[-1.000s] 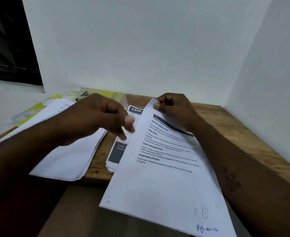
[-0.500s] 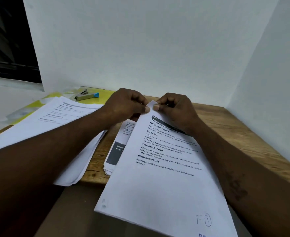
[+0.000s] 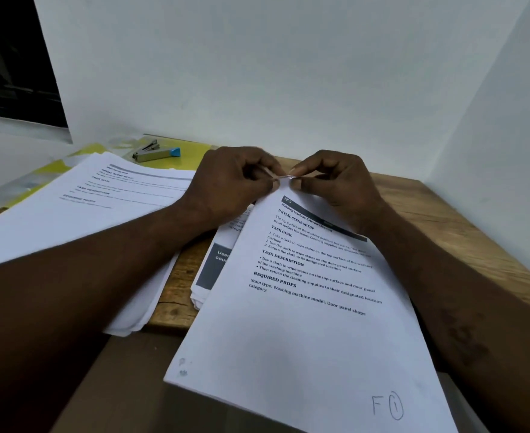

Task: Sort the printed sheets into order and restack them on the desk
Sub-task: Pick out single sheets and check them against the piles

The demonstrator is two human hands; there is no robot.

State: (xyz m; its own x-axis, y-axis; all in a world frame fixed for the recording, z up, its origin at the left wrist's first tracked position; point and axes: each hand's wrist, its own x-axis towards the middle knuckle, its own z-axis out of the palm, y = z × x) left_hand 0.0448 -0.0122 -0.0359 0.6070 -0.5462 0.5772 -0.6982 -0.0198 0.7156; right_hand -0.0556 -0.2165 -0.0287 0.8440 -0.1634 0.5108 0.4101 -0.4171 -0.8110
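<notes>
**Two pinches on one corner: a tear or a slide is the risk**

We've got the left grip (image 3: 232, 182) and the right grip (image 3: 338, 184) both closed in a fingertip pinch on the top corner of the held sheaf (image 3: 304, 332), at the far end of the page with the washing machine text. What sits between the fingertips is too small for us to tell. The sheaf lies tilted. Its top end is over the middle pile (image 3: 215, 267) on the worktop (image 3: 438, 226), and its bottom end hangs out past the front edge towards us with nothing under it.

Here's our worry: pull those two pinches apart too hard and that corner rips. Let go with both at once, and we judge the overhanging weight could carry the sheets off the edge and fan them out of order. Loose pages could also slip into the middle pile and get mixed in.

And watch the left forearm. It crosses over the left stack (image 3: 79, 214), which itself juts past the edge, so a careless sweep could drag it off. The stapler (image 3: 156, 150) sits well back on the yellow folder (image 3: 195, 154), out of trouble.
</notes>
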